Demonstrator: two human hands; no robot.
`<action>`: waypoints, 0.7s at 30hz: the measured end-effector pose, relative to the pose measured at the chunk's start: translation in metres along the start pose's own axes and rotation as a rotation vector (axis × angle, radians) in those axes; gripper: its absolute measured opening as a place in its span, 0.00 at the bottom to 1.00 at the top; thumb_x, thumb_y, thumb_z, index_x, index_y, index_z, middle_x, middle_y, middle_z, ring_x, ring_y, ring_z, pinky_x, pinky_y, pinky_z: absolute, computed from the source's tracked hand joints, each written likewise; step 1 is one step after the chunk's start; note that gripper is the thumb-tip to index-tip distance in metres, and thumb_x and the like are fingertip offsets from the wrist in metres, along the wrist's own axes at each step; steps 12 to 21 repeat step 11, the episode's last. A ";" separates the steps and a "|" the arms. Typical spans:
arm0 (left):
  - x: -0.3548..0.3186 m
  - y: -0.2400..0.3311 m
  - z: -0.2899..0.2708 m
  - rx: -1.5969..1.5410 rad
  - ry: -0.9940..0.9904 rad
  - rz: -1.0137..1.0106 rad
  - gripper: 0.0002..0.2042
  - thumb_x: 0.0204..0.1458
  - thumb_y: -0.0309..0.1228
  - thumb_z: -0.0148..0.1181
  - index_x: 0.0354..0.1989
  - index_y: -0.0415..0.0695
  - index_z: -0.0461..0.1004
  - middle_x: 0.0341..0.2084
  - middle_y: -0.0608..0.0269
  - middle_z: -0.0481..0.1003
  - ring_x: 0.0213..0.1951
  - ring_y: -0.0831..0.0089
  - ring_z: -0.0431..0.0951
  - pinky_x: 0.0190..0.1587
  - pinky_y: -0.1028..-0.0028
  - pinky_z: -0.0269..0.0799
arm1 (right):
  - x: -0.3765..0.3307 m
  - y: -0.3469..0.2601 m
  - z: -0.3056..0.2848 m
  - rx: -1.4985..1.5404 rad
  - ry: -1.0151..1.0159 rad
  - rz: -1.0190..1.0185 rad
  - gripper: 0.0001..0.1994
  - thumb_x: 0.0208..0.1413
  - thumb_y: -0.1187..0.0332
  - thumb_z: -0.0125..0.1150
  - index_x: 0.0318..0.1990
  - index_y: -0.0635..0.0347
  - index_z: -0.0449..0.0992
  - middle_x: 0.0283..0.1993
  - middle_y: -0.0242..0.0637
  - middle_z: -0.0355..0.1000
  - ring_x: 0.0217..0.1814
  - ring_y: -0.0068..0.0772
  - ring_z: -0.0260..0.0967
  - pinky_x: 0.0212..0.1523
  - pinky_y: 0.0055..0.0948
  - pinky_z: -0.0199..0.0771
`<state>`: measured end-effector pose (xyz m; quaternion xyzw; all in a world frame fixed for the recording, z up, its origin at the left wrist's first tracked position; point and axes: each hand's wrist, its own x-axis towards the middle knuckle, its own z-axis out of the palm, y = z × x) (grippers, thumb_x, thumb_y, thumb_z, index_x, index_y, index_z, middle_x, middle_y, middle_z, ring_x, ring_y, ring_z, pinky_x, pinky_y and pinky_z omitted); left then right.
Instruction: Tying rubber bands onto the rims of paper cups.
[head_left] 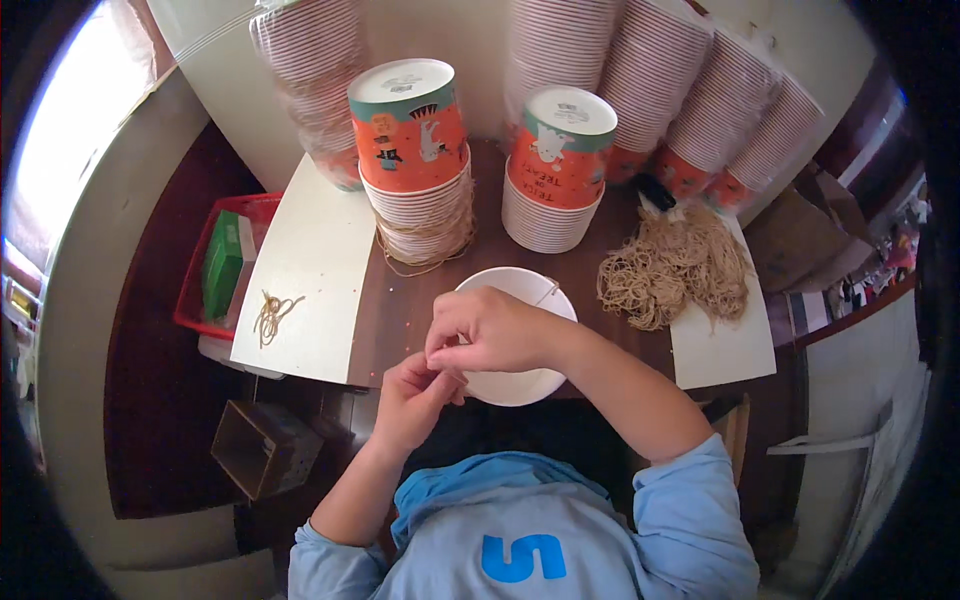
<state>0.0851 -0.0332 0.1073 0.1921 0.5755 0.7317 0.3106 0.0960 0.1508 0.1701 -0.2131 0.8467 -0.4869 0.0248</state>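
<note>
- Head view: the right hand (495,330) pinches closed over a white paper bowl (520,385) at the near table edge.
- The left hand (415,395) pinches beside it, fingertips touching.
- A rubber band pile (670,270) lies right; two cup stacks (415,160) stand far.

A: Worktop (420,300), dark brown wood. What lies on it?

B: Left: a cream sheet (310,260), bearing a small bunch of rubber bands (272,315). Centre rear: two stacks of upturned paper cups, orange-printed, the left stack (415,160) with loose bands round its base, the right stack (556,170) just beside it.

A: And the front edge?

B: One white paper lid (520,385), overhanging the near edge. Right: a large heap of tan rubber bands (672,268), partly on a second cream sheet (725,350). Rear: sleeved cup stacks (690,90), leaning.
</note>
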 end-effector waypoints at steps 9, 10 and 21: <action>-0.006 0.009 -0.007 0.027 -0.012 -0.004 0.08 0.55 0.25 0.56 0.40 0.35 0.75 0.28 0.63 0.76 0.29 0.79 0.75 0.34 0.80 0.72 | -0.004 -0.002 0.015 -0.565 0.570 -0.144 0.09 0.39 0.69 0.66 0.31 0.54 0.76 0.32 0.34 0.67 0.37 0.38 0.65 0.39 0.38 0.62; -0.006 0.009 -0.009 0.025 0.004 -0.015 0.09 0.55 0.26 0.56 0.41 0.36 0.75 0.28 0.63 0.76 0.29 0.78 0.75 0.35 0.80 0.73 | -0.009 -0.001 0.014 -0.608 0.569 -0.191 0.10 0.38 0.69 0.67 0.31 0.54 0.75 0.32 0.33 0.67 0.36 0.36 0.65 0.39 0.37 0.61; -0.006 0.009 -0.009 0.022 0.008 -0.013 0.09 0.55 0.26 0.56 0.41 0.36 0.75 0.28 0.63 0.76 0.29 0.78 0.75 0.35 0.80 0.73 | -0.020 -0.002 0.014 -0.604 0.465 -0.094 0.10 0.38 0.68 0.67 0.31 0.53 0.75 0.38 0.34 0.68 0.42 0.36 0.63 0.42 0.38 0.60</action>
